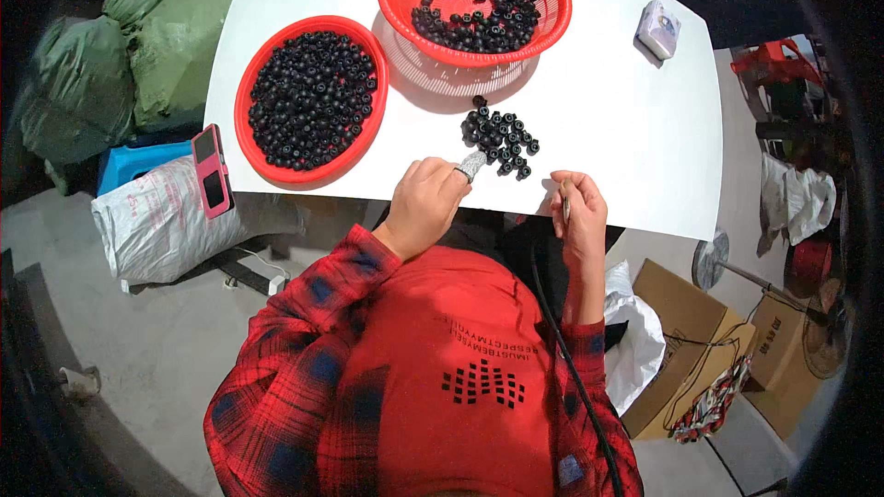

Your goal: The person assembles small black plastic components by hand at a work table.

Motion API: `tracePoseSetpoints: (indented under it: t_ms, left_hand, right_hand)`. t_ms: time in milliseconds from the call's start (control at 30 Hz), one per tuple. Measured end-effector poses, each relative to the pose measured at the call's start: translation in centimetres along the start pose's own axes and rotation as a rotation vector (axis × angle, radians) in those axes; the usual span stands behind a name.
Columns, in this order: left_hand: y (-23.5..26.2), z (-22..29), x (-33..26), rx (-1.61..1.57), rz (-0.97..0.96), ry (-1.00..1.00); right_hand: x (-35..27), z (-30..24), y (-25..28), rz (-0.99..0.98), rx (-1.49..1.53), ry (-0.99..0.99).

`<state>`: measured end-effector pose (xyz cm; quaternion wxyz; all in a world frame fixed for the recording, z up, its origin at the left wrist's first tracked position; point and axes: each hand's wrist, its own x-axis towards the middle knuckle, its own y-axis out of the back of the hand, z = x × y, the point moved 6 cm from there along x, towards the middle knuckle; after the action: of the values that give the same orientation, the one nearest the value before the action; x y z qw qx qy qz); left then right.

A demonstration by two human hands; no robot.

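Observation:
My left hand (pixel 428 201) reaches over the table's near edge. One finger wears a grey-white woven sleeve (pixel 472 164) with a black band round it, and stretches out to a loose pile of small round black parts (pixel 502 136). Its other fingers are bent and partly hidden. Right of the pile, my right hand (pixel 582 210) is closed, thumb against fingers, on a small thin brownish piece (pixel 565 201) whose kind I cannot make out. To the left stands a red basin (pixel 242 129) full of similar black parts. A red colander (pixel 398 32) beyond the pile holds more of them.
The white table (pixel 635 138) also bears a small pale packet (pixel 657 30). A pink-cased phone (pixel 213 171) is at its left edge. Green sacks (pixel 78 83) and a white sack (pixel 166 221) stand left; a cardboard box (pixel 677 340) is at right. A black cord (pixel 575 373) runs beside my right arm.

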<state>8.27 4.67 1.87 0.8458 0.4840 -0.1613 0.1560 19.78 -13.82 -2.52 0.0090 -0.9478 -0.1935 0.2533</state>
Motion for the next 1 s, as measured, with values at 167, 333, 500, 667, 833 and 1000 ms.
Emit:
tracePoseSetpoints:
  t_ms: [167, 333, 500, 667, 833, 1000]
  left_hand:
    - [0.3, -0.3, -0.2, 0.011, 0.032, 0.021]
    - [-0.4, -0.9, -0.2, 0.015, -0.019, 0.048]
    - [-0.6, -1.2, -0.2, 0.041, 0.013, 0.068]
    - [-0.2, -1.0, -0.1, 0.034, 0.067, 0.133]
    - [-2.0, -3.0, -1.3, -1.053, -0.048, 0.912]
    - [-3.7, -2.6, -1.7, -1.707, -0.135, 0.979]
  right_hand:
    - [0.1, -0.1, -0.1, -0.002, 0.008, 0.01]
    - [0.3, -0.8, -0.3, -0.004, -0.026, 0.03]
    - [0.4, -0.5, -0.3, 0.01, -0.018, 0.01]
    - [0.1, -0.5, -0.3, 0.014, -0.013, 0.007]
    - [0.1, -0.5, -0.3, 0.005, -0.018, 0.023]
    - [0.1, -0.5, -0.3, 0.008, -0.016, 0.022]
